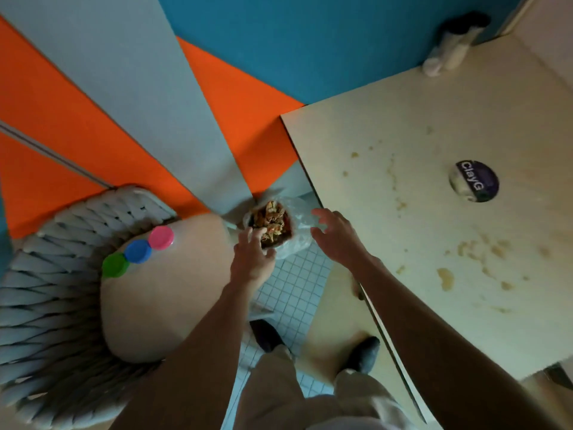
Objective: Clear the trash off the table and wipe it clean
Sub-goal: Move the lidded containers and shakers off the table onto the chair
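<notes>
A small bin lined with a clear plastic bag (pixel 294 225) stands on the floor left of the table and is full of brownish scraps (pixel 271 223). My left hand (pixel 252 259) hovers just over its near rim, fingers spread and holding nothing. My right hand (pixel 336 235) is beside the bag's right side, fingers loosely spread, also holding nothing. The pale table (pixel 434 125) on the right carries yellowish smears and crumbs (pixel 446 277), and a round dark "Clay" tub (pixel 473 180) sits on it.
A woven grey chair (pixel 46 290) with a beige seat (pixel 161 290) stands at the left, with green, blue and pink lids (pixel 138 251) on it. A white bottle (pixel 446 54) lies at the table's far corner. My shoes are on white floor tiles (pixel 291 287).
</notes>
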Available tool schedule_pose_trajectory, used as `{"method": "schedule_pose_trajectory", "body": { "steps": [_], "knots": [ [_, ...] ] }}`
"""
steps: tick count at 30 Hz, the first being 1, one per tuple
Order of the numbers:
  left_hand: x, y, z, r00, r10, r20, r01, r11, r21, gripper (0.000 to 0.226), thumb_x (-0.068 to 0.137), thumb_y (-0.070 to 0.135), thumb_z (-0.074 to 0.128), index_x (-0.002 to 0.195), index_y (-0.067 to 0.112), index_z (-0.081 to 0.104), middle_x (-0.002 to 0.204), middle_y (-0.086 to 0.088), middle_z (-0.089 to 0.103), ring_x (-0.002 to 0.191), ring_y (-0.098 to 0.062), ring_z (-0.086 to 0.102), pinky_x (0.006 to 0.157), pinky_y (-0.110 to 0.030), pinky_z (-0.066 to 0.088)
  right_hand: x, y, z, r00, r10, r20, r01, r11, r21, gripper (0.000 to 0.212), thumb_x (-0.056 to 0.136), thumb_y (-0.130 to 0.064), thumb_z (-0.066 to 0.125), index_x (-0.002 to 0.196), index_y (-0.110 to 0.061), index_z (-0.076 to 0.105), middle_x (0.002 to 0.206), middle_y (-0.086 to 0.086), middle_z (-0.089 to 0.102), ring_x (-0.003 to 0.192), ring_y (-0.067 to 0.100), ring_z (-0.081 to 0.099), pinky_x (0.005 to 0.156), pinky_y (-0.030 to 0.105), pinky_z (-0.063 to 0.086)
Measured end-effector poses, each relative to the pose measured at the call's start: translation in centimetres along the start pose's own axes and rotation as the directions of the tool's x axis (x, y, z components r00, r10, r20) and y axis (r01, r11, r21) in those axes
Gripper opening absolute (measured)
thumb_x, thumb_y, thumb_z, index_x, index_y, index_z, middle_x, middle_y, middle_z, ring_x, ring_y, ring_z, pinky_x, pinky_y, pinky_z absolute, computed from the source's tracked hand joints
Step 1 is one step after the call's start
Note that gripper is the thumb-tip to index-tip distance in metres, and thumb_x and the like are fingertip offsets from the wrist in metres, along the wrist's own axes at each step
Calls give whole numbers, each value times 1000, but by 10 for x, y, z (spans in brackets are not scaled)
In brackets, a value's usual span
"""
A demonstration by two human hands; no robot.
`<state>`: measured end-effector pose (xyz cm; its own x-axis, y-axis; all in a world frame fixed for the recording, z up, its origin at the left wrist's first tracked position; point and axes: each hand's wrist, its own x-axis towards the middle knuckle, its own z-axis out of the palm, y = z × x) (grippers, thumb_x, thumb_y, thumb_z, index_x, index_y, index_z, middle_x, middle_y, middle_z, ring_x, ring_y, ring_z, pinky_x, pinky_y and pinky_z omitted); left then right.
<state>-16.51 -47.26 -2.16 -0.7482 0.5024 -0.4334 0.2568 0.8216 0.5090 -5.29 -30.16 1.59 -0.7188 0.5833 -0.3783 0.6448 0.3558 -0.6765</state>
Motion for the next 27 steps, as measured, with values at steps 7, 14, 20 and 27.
{"method": "schedule_pose_trajectory", "body": {
  "steps": [7,14,20,27],
  "knots": [
    [-41,107,58,962,274,5,-274,959,72,49,95,25,60,143,21,49,151,-7,40,137,-25,42,108,-41,45,-49,83,-85,991,18,-135,-10,998,61,40,92,-25,60,132,-28,58,121,1,64,99,18,66,91,33,51],
    [-73,206,118,914,404,38,-406,908,107,51,95,25,58,145,25,47,148,-3,43,133,-24,44,105,-37,42,-78,157,-165,971,74,-228,-50,993,111,38,92,-27,60,130,-29,59,118,-2,64,99,17,65,92,35,51],
    [-69,272,136,883,466,47,-468,876,113,51,97,27,56,146,32,42,151,1,38,134,-22,42,100,-36,44,-66,183,-221,953,98,-286,-65,991,120,38,92,-27,60,131,-28,58,118,-2,64,103,16,62,89,30,48],
    [-10,350,124,857,516,0,-513,851,112,54,95,25,56,146,31,41,152,-2,33,133,-26,44,100,-41,47,-8,180,-288,928,76,-365,-23,989,147,43,88,-23,61,131,-27,58,116,-4,61,105,15,60,87,27,46]
  ]
}}
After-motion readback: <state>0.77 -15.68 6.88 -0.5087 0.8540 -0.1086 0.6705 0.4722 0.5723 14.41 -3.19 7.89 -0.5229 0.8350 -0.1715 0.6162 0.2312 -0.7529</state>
